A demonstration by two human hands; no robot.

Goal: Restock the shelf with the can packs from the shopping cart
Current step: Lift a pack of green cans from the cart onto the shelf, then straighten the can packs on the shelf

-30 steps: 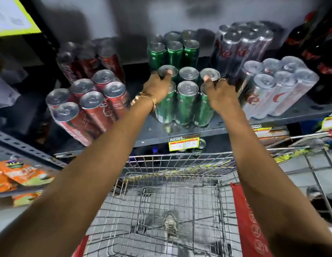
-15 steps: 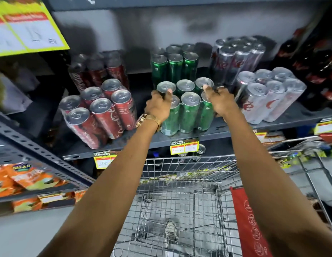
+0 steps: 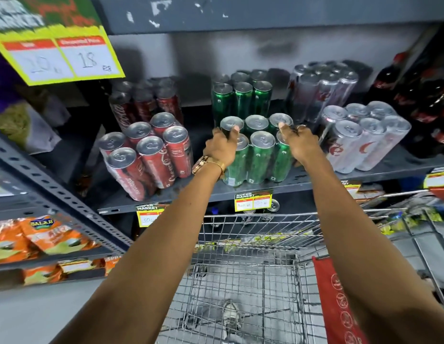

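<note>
Both hands are clamped on the green can pack (image 3: 259,155): left hand (image 3: 222,147) wraps its left side w/ thumb up on a far-row can top, right hand (image 3: 299,142) grips the right side, thumb on the far-right can top. Pack sits on the shelf (image 3: 240,192) near the front edge, base down, leaning slightly toward the camera, though the wide lens may cause that. Another green pack (image 3: 242,100) stands further back behind it; red can pack (image 3: 146,155) to the left, silver can pack (image 3: 364,137) just to the right, close to the right hand's knuckles.

Step in hand looks like seating/squaring the pack in its lane. To do it well: keep pressure even on both sides so the wrap doesn't twist, slide it straight back toward the far green pack w/o tipping, and watch the right-side gap; the silver pack is tight there. Flatten the base fully before letting go, front face roughly in line w/ the neighbours.

Shopping cart (image 3: 253,244) below appears empty of packs, so this is probably the last one.
</note>
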